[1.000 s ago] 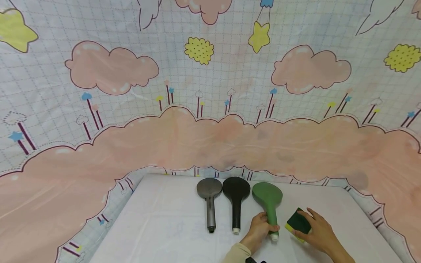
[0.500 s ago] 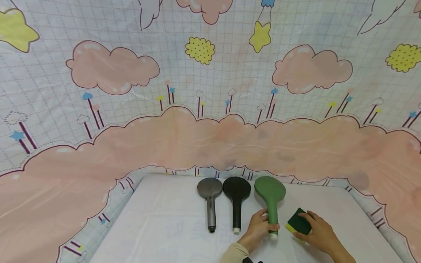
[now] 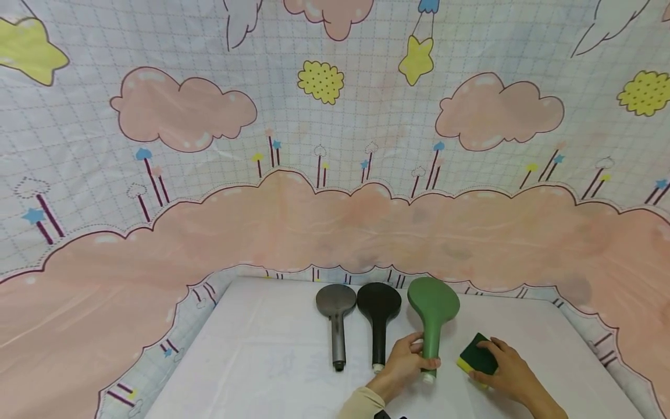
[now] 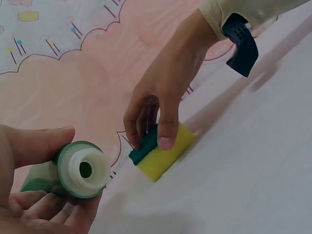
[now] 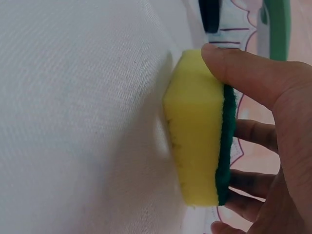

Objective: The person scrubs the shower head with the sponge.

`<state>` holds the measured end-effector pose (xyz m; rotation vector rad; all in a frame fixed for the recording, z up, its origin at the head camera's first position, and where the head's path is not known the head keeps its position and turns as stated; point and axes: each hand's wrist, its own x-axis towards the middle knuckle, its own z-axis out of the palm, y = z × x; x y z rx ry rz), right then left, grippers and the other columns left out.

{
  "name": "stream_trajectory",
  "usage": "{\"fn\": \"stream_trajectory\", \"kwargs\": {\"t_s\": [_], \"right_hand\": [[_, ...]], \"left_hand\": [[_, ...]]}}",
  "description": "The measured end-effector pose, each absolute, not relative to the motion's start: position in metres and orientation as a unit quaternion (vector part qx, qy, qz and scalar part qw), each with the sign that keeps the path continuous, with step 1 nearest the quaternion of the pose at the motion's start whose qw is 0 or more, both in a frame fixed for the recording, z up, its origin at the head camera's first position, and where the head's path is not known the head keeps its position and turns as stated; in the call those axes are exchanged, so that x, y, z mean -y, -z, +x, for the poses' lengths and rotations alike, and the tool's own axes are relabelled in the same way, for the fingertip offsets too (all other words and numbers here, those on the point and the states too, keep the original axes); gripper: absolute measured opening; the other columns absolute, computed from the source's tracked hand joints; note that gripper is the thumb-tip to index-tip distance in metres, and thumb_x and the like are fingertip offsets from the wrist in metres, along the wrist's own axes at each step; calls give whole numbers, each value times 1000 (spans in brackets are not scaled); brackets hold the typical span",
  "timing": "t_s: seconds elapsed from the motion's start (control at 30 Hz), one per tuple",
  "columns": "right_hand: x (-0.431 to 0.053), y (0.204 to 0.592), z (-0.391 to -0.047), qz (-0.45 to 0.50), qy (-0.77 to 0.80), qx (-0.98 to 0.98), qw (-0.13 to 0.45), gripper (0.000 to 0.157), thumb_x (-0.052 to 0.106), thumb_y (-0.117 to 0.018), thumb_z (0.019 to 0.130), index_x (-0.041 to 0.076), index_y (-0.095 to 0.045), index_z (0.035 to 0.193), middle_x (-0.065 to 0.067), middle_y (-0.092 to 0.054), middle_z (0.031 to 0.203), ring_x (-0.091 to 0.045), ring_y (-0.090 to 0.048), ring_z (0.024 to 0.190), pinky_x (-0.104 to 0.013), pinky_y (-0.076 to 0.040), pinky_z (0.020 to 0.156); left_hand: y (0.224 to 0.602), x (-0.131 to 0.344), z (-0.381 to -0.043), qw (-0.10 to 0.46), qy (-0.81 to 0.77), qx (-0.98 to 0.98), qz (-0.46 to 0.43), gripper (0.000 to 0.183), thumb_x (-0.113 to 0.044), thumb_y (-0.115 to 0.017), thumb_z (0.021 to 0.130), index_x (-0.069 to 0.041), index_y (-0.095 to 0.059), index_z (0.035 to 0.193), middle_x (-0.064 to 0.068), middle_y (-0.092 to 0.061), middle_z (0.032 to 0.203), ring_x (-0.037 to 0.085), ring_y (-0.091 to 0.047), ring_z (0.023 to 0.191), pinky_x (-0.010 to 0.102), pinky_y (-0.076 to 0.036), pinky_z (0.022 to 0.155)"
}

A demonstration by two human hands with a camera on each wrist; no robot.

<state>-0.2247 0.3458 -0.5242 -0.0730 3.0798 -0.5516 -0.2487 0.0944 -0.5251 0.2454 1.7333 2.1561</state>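
Note:
My left hand (image 3: pixel 402 364) grips the handle of a green shower head (image 3: pixel 433 301), thumb on one side and fingers on the other. Its round head appears raised off the white table, and the white threaded end (image 4: pixel 89 166) of the handle faces the left wrist camera. To the right, my right hand (image 3: pixel 510 372) pinches a yellow sponge (image 5: pixel 197 131) with a dark green scouring side (image 3: pixel 478 355). My thumb lies on the yellow part and my fingers touch the green layer. The sponge is at the table surface; whether it is slightly lifted I cannot tell.
Left of the green one, a black shower head (image 3: pixel 379 302) and a grey shower head (image 3: pixel 336 299) lie side by side on the white table (image 3: pixel 251 349). Behind the table hangs a cloth (image 3: pixel 335 227) printed with clouds and stars.
The green shower head's round end has risen and come closer to the camera, while its handle end has shifted slightly left with my left hand. My right hand and the sponge have barely moved.

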Motion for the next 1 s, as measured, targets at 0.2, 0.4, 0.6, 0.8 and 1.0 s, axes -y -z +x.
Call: {"fn": "stream_trajectory", "kwargs": {"t_s": [0.2,0.4,0.6,0.8,1.0], "right_hand": [[-346,526,-226,-22,178,-984,14,79,57,-78,73,2,-57,126,-41,-44,134,-58,-50,114,-68,-47,86],[-345,523,-229,-14,179,-983,27,78,57,-79,73,2,-58,125,-39,-46,133,-57,-50,115,-68,-46,89],[-344,519,-229,-18,179,-984,16,74,56,-79,73,4,-59,122,-36,-49,131,-55,-51,114,-67,-47,87],[-341,515,-230,-8,178,-984,11,79,60,-78,73,5,-58,126,-35,-47,133,-55,-49,116,-68,-46,89],[-334,508,-226,-19,190,-981,-20,78,60,-76,74,5,-57,126,-34,-50,132,-51,-51,114,-65,-48,86]], "left_hand": [[517,-83,-247,188,-765,-608,93,67,11,-74,75,-1,-53,138,18,-70,117,17,-70,91,28,-56,82],[511,-70,-247,198,-777,-587,112,71,14,-71,77,0,-48,142,19,-69,120,21,-72,94,30,-57,83],[504,-59,-247,197,-784,-575,129,71,15,-69,78,0,-46,143,19,-69,120,22,-72,98,30,-57,84],[498,-47,-247,202,-790,-561,144,74,15,-69,79,3,-40,146,18,-67,121,28,-70,104,30,-57,86],[493,-36,-248,193,-789,-564,151,75,18,-66,79,0,-41,146,17,-66,118,35,-67,109,31,-57,85]]}}
